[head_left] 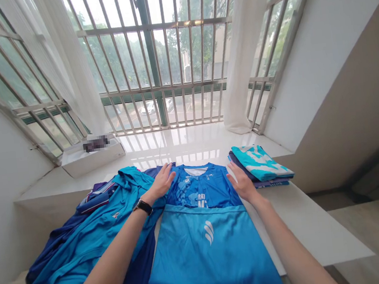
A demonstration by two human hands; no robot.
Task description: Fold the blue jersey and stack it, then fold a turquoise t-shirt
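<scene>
A blue T-shirt point(218, 243) lies front up before me, its lower part lighter blue with a white striped mark. Its collar end point(198, 170) points toward the window, and a fold line crosses the chest print. My left hand point(160, 181), wearing a dark watch on the wrist, rests at the shirt's left shoulder with fingers stretched out. At the right shoulder edge, my right hand point(241, 181) has its fingers spread. Neither hand grips the cloth. Under my left forearm lies a loose heap of blue and purple shirts point(94, 235).
A stack of folded clothes point(262, 163), teal and white on top, sits to the right on the white ledge point(308, 219). A white box point(92, 157) with a blurred item stands at the back left. Barred windows point(155, 54) and white curtains point(241, 54) are behind.
</scene>
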